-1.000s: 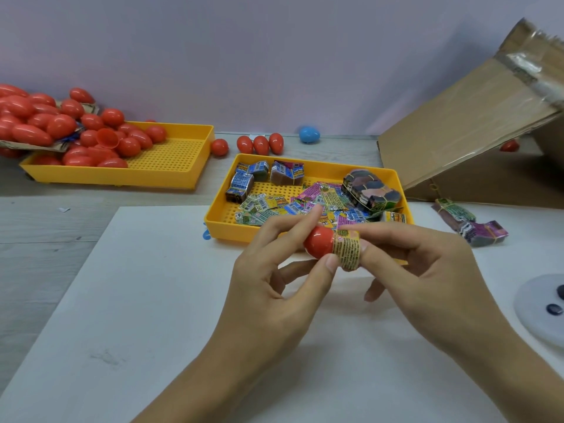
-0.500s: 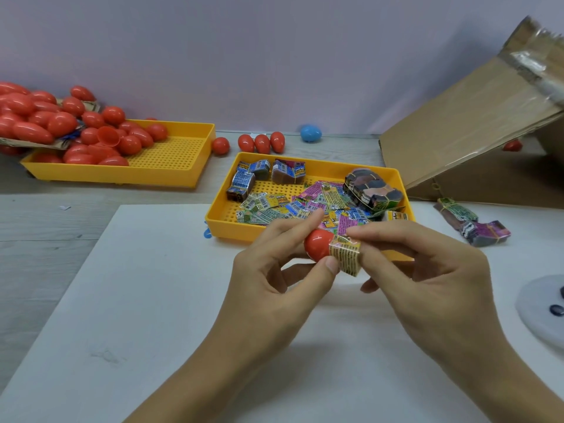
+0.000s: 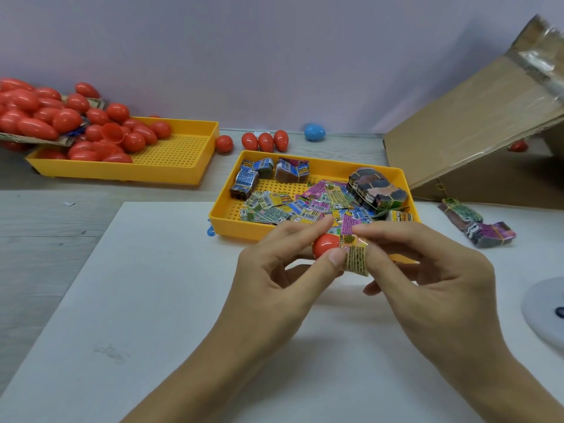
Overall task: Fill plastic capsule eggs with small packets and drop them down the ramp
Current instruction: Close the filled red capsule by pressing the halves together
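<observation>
The person shows 2 bare forearms and 2 bare hands. No sleeve covers the arms in this view. The left hand [image 3: 274,282] has slim fingers and short, plain nails; the thumb nail is clearly visible. The right hand [image 3: 427,279] looks the same, with smooth knuckles and narrow fingers.

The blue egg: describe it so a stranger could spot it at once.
Start at the cardboard ramp leaning on the right, then look left along the foot of the back wall. The blue egg lies there on the table, just right of a row of three red eggs. It is the only whole blue egg in view.
</observation>
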Action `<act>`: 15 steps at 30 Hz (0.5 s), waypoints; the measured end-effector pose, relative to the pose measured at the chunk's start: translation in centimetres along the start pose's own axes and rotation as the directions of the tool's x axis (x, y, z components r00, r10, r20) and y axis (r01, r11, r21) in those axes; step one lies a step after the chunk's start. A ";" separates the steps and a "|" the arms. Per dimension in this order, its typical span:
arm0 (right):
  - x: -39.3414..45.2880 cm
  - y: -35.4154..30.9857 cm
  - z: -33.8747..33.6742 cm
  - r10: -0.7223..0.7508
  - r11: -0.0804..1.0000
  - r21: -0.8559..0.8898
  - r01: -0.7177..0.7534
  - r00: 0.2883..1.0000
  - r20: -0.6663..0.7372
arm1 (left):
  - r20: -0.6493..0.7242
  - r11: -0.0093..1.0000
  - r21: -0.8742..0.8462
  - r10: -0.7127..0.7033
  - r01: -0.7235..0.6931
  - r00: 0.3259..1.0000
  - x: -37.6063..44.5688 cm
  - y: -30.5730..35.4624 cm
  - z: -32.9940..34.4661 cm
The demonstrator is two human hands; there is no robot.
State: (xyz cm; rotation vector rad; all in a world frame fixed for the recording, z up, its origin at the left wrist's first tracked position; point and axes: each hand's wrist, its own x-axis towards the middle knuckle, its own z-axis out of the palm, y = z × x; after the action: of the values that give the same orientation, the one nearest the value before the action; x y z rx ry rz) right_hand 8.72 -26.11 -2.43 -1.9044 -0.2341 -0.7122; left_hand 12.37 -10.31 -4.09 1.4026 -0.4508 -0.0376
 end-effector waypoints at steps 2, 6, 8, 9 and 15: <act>0.0 0.1 0.1 0.003 1.000 -0.002 -0.003 1.000 -0.001 | 0.002 1.000 -0.009 -0.006 0.006 1.000 0.0 -0.1 0.0; 0.1 0.3 -0.2 -0.020 0.998 -0.055 0.023 0.998 0.056 | 0.017 0.999 -0.043 -0.029 0.030 0.999 0.0 -0.1 -0.1; 0.2 0.4 -0.3 -0.047 0.994 -0.091 0.055 0.995 0.083 | 0.036 0.998 -0.044 -0.041 0.043 0.999 0.0 -0.1 -0.1; 0.2 0.4 -0.4 -0.062 0.992 -0.100 0.071 0.994 0.086 | 0.047 0.998 -0.041 -0.044 0.046 0.998 0.0 -0.1 -0.1; 0.0 0.5 -0.2 -0.076 0.994 -0.076 0.082 0.995 0.068 | 0.085 0.994 -0.084 -0.067 0.074 0.994 -0.1 -0.1 0.1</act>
State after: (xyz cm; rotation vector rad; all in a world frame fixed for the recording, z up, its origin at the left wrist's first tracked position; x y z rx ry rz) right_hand 8.87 -26.51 -2.72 -2.0041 -0.3286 -0.7217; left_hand 12.30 -10.41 -4.16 1.3341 -0.4618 -0.1712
